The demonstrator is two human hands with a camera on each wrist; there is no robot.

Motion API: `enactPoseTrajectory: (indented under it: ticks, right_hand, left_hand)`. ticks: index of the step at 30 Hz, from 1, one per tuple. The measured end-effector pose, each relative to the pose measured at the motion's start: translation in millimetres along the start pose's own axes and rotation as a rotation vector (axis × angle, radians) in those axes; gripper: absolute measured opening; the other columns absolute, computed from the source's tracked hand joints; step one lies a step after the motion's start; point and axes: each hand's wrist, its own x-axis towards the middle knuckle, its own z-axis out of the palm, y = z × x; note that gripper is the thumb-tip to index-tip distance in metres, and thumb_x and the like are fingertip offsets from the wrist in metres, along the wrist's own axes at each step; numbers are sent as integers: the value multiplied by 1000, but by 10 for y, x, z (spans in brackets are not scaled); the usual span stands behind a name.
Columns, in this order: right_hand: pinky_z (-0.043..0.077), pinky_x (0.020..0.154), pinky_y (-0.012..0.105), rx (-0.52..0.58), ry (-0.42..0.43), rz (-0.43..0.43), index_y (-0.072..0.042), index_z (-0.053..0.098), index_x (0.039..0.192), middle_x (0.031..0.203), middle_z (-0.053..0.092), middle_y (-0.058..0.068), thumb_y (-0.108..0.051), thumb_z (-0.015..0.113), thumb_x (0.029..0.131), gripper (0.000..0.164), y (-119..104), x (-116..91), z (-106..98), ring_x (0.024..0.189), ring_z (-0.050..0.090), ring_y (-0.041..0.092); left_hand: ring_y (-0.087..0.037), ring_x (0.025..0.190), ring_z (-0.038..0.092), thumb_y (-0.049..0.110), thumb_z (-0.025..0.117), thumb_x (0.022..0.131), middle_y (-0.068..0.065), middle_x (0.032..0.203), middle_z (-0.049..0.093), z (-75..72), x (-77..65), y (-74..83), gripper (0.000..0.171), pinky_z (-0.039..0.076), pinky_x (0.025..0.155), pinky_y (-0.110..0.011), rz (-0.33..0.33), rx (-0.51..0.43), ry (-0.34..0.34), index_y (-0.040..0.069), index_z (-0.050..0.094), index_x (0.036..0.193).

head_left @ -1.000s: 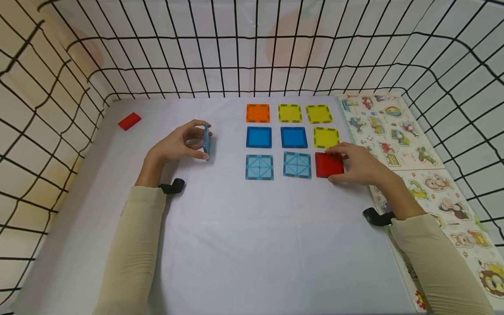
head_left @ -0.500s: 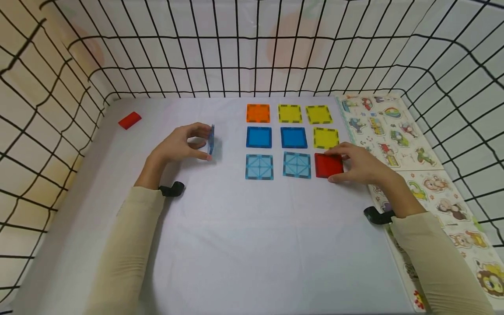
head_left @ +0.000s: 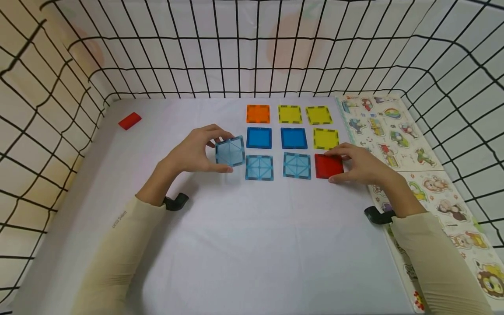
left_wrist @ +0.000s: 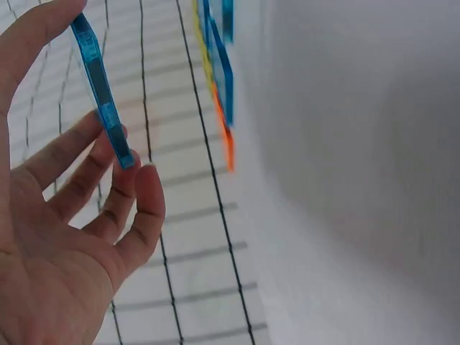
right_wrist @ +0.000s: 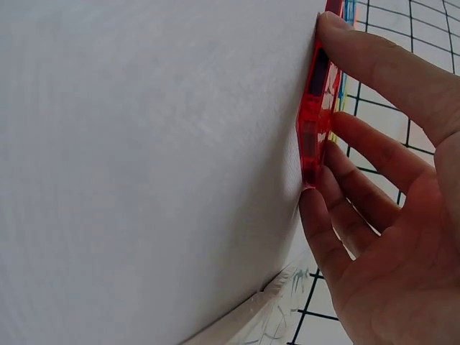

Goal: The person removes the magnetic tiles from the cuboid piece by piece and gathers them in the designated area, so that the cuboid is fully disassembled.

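Note:
My left hand (head_left: pixel 197 151) pinches a light blue magnetic tile (head_left: pixel 230 152) by its edges, thumb at one side and fingers at the other. The left wrist view shows that tile (left_wrist: pixel 104 97) edge-on, held off the cloth. It hangs tilted, just left of another light blue tile (head_left: pixel 259 168) lying flat. My right hand (head_left: pixel 360 165) grips a red tile (head_left: pixel 328 166) at its near and far edges. In the right wrist view the red tile (right_wrist: pixel 316 108) lies low on the cloth or barely above it. A second flat light blue tile (head_left: pixel 297 166) is left of the red one.
Two dark blue tiles (head_left: pixel 259 138) make up part of the middle row, beside a yellow tile (head_left: pixel 326 138). Behind them lie an orange tile (head_left: pixel 258 113) and two yellow ones. A red block (head_left: pixel 130 120) sits far left. A sticker sheet (head_left: pixel 397 131) lies right; black wire mesh (head_left: pixel 244 52) surrounds the table.
My left hand has carried the light blue tile rightward toward the rows, turning it from edge-on to a tilted, face-showing angle. My right hand stays on the red tile, almost still.

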Motion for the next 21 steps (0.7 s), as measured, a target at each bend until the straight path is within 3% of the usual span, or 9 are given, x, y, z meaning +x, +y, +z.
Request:
enactPoseTrajectory:
  ticks: [7,12,16,21]
  right_hand:
    - [49,104,63,7,-17,6,-19,59,144,154,45,15,-36,89,80,73,-20,-5,-29,129,51,43]
    - [49,105,63,8,-20,13,-18,58,145,154,45,16,-37,89,81,73,-31,-22,-32,130,51,44]
    - [49,104,63,5,-21,12,-17,59,145,154,45,16,-37,89,81,73,-18,-17,-27,129,52,44]
    - [50,103,63,-3,-16,2,-18,59,144,154,46,16,-37,89,80,73,-8,4,-25,129,52,43]
  left_hand:
    - [-17,107,61,55,90,68,2,124,67,262,23,340,77,58,94,-40,90,71,-106,15,69,131]
    - [-19,121,60,63,86,69,-1,133,66,462,21,580,79,57,101,-38,98,200,-203,16,70,131]
    - [-21,124,61,64,85,70,-3,138,65,616,4,634,79,57,102,-38,95,270,-275,16,70,131]
    - [-16,109,63,68,83,72,-1,131,66,736,-27,670,81,59,94,-34,97,321,-346,16,68,133]
